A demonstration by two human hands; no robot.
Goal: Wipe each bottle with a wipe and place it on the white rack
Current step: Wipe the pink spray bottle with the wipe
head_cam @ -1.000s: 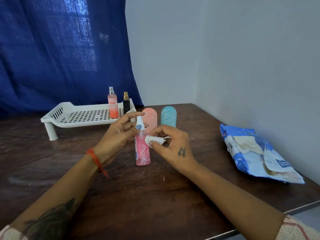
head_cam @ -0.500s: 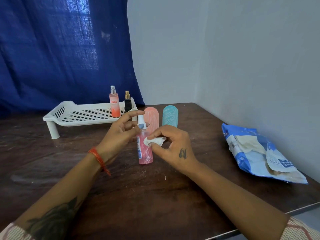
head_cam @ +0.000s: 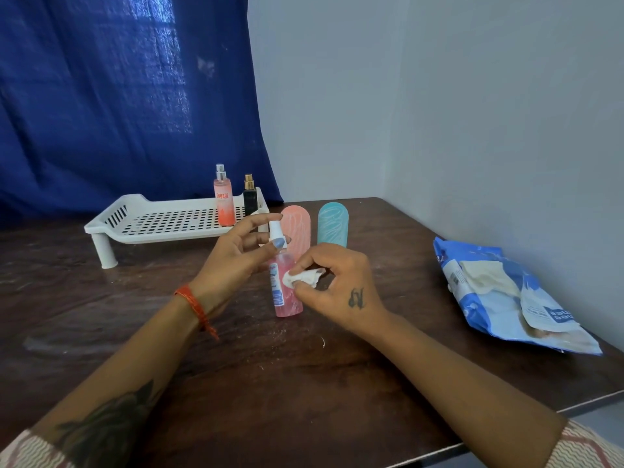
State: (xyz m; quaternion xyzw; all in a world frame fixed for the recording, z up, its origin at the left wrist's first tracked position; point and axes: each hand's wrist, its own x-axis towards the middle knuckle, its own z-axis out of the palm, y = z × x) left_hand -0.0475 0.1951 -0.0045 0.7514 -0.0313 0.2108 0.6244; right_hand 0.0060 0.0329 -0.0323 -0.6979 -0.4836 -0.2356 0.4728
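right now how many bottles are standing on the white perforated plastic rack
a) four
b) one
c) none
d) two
d) two: an orange-pink spray bottle and a small dark bottle with a gold cap stand at the right end of the white perforated plastic rack; the other bottles are off it.

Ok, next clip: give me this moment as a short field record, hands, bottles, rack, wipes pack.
left hand: pinches pink spray bottle at its white nozzle
right hand: presses crumpled wipe against that bottle
on white rack: orange mist bottle, small dark perfume bottle, both upright
still on table: pink capsule bottle, teal capsule bottle
wipes pack: open, by the wall
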